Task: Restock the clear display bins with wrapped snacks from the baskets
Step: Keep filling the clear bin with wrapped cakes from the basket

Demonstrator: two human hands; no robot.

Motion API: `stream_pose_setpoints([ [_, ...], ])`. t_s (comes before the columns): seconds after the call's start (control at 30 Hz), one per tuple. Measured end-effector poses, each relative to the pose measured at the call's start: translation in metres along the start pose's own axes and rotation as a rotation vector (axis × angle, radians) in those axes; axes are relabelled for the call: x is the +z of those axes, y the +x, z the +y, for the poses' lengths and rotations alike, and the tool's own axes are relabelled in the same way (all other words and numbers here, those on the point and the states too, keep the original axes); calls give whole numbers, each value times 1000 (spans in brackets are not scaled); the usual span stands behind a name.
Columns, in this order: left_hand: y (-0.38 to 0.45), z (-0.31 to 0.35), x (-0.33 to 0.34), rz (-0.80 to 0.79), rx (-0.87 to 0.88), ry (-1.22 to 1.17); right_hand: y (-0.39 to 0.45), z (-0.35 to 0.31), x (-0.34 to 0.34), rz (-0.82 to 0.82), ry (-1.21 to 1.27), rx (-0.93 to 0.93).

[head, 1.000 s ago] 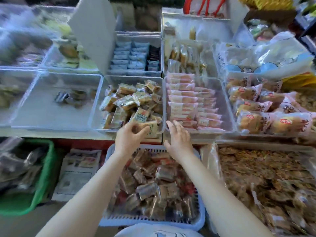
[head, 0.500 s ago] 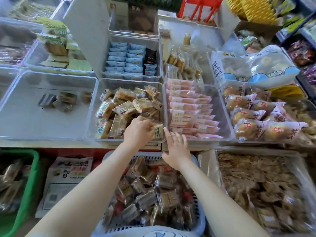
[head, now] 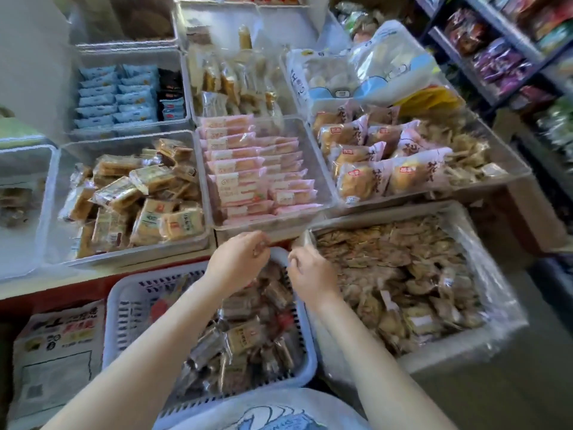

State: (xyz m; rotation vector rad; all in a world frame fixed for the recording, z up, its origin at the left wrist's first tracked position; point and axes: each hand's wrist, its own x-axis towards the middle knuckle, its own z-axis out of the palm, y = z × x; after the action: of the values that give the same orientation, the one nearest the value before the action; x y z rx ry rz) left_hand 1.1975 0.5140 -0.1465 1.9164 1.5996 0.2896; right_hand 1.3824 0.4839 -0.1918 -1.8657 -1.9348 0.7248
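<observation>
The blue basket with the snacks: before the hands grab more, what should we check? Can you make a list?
1. Blue basket has wrapped snacks left: ok, plenty lie in its right half.
2. Left hand is free: cannot tell, its fingers curl and something small may be pinched.
3. Right hand is free: cannot tell, fingers curled, picture blurred.
4. Both hands are over the basket's far rim: ok.
5. Clear bin with matching tan snacks has room: ok, it is not heaped above its walls.
6. Way from basket to bin is free: ok, nothing stands between.
</observation>
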Motion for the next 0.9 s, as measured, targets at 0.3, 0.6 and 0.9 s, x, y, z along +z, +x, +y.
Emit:
stream_pose_setpoints([
  [0.3,56,165,155,-354,173,155,-76,216,-121,270,-150,566],
  [0.6,75,229,216,-435,99,260,-71,327,-154,-18,-209,718],
  [0.9,59,207,196,-350,20,242,-62,290,-156,157,206,673],
])
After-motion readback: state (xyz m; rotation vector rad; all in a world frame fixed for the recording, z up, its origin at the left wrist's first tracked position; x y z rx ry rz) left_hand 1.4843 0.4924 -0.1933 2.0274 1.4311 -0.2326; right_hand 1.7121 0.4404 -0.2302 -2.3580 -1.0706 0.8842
